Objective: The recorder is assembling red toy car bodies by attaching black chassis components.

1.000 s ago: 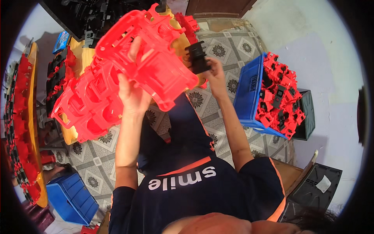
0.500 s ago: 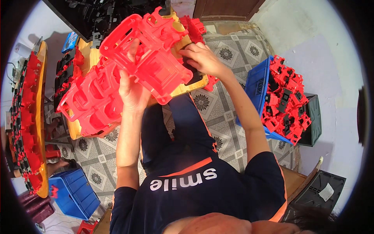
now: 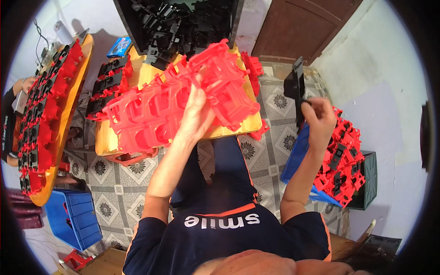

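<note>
My left hand [image 3: 200, 110] is closed on a red plastic frame [image 3: 227, 96], tilted above the wooden table. Beneath and to the left of it lie more red plastic frames [image 3: 153, 112] in rows. Out to the right, over the floor, my right hand [image 3: 321, 119] pinches a long black plastic part [image 3: 294, 85] by its lower end. The part points upward and is well apart from the red frame. My left fingertips are partly hidden by the frame's openings.
A black bin [image 3: 183, 27] of loose black parts stands at the table's far end. Red-and-black assemblies [image 3: 109, 87] line its left side. A blue crate [image 3: 295, 160] heaped with red parts [image 3: 341, 158] sits at right. Another person [image 3: 10, 123] is by the left table [image 3: 75, 96].
My right hand has left the table and swung right, and the black part now shows in it. My left hand still holds the red frame, now turned to another angle. The view has shifted.
</note>
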The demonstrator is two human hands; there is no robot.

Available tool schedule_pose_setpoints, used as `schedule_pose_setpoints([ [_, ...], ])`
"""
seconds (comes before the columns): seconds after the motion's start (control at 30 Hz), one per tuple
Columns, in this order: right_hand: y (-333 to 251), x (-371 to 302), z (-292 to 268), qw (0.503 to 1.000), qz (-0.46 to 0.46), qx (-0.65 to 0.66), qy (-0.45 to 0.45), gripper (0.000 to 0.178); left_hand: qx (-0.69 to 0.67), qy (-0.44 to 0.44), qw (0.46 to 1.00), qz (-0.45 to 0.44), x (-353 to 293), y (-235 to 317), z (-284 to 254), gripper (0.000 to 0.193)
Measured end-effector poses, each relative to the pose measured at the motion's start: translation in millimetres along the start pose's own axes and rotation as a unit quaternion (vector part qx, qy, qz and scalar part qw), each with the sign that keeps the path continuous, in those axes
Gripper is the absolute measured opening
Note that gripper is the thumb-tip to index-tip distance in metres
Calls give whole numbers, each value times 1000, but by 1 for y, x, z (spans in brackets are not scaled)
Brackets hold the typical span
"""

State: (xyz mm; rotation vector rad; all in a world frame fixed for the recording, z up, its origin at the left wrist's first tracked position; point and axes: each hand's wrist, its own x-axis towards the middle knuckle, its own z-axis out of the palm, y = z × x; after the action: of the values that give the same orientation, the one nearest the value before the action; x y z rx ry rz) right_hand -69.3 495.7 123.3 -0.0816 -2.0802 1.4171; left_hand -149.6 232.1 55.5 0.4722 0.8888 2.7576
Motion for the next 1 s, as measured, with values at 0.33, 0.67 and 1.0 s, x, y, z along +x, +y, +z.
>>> schedule_pose_setpoints([
  [0.33, -39, -36, 102, 973, -220, -73, -5, 31, 10, -43, 999, 7, 1, 3, 2, 83],
  [0.67, -39, -41, 114, 973, -211, -90, -24, 31, -45, -154, 987, 6, 6, 0, -5, 92],
  [1.0, -44, -5, 97, 955, -287, -73, 6, 43, 77, -65, 995, 14, -12, 14, 39, 105],
])
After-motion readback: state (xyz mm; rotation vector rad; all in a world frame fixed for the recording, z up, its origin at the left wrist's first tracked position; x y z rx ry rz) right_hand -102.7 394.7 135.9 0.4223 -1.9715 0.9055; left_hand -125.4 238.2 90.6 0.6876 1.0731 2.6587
